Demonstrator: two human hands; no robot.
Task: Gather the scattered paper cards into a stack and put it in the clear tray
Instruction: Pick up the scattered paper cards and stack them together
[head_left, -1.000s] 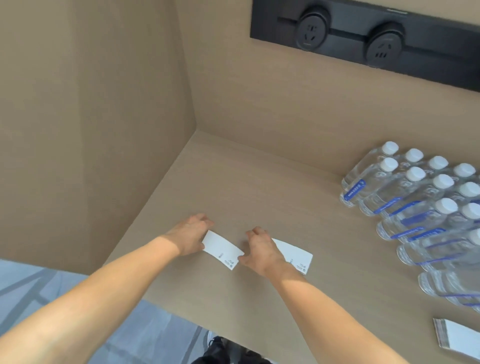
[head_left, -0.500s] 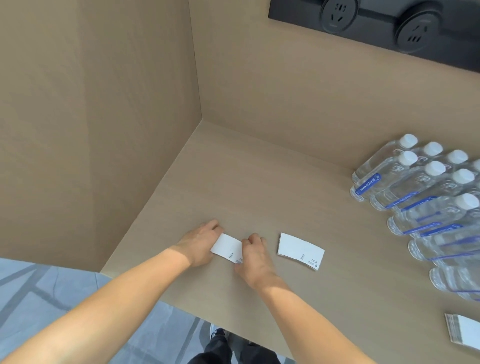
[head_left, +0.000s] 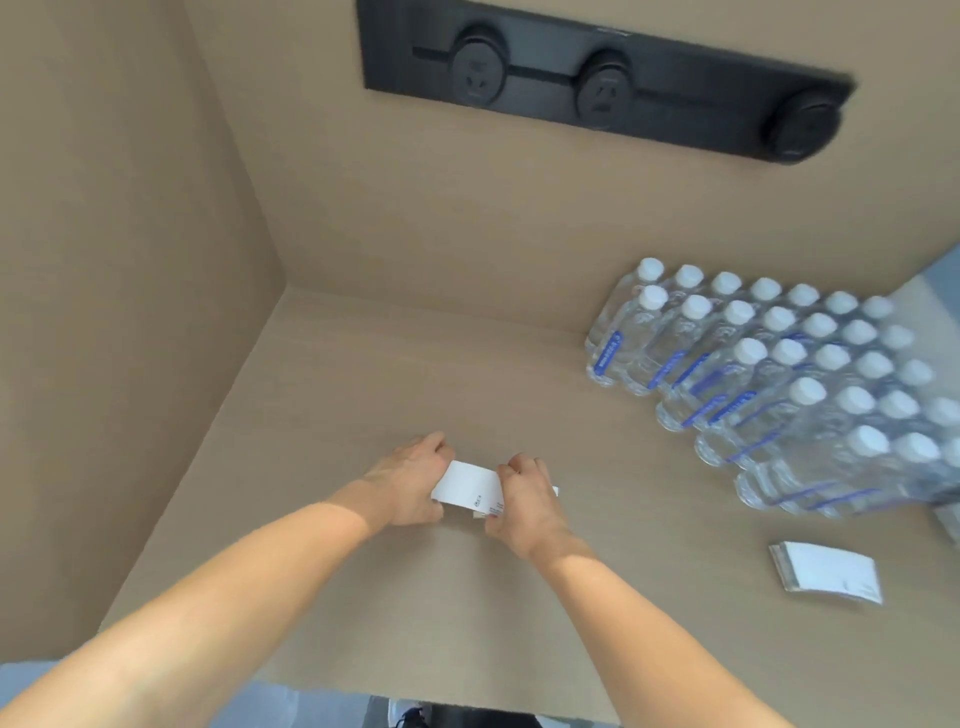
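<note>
Cards (head_left: 467, 491), white with small print, held just above the wooden desk (head_left: 415, 374) near its front edge. Left hand (head_left: 408, 486) grips the left end; right hand (head_left: 524, 501) pinches the right end, a corner of another card poking out past its knuckles. Separate pile of cards (head_left: 826, 571) lies well apart to the right. Behind it, rows of capped water bottles (head_left: 779, 384). Black socket strip (head_left: 608, 78) on the back wall.

bare desk (head_left: 363, 374) lies open left and ahead; packed water bottles (head_left: 779, 374) and a card stack (head_left: 826, 571) crowd the right.
</note>
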